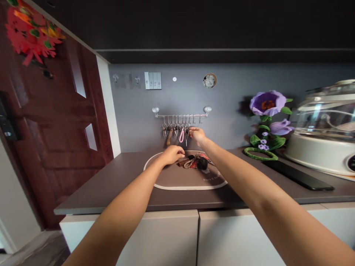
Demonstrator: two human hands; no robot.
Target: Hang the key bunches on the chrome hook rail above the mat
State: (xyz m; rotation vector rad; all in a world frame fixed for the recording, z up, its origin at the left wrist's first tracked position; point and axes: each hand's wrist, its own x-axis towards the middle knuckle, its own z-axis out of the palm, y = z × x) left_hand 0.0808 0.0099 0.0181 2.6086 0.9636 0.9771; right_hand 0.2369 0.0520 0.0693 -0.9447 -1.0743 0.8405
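A silver hook rail point(181, 116) on the grey wall carries several bunches of keys point(173, 129), one with a brown strap and one with a pink loop point(181, 135). My right hand point(197, 135) reaches up to the right end of the hanging keys, its fingertips pinched at the bunch point(186, 132) there. Lower down, my left hand point(173, 154) hovers over the mat with its fingers loosely bent and nothing visible in them. Just right of it, a pile of keys point(194, 162) with red, brown and black fobs lies on the brown oval mat point(177, 181).
A purple flower decoration point(267, 105), a black phone point(298, 175) and a cream appliance with a clear lid point(318, 144) stand on the right of the counter point(111, 184). A dark shelf point(194, 29) overhangs it. On the left is a reddish-brown door point(52, 129).
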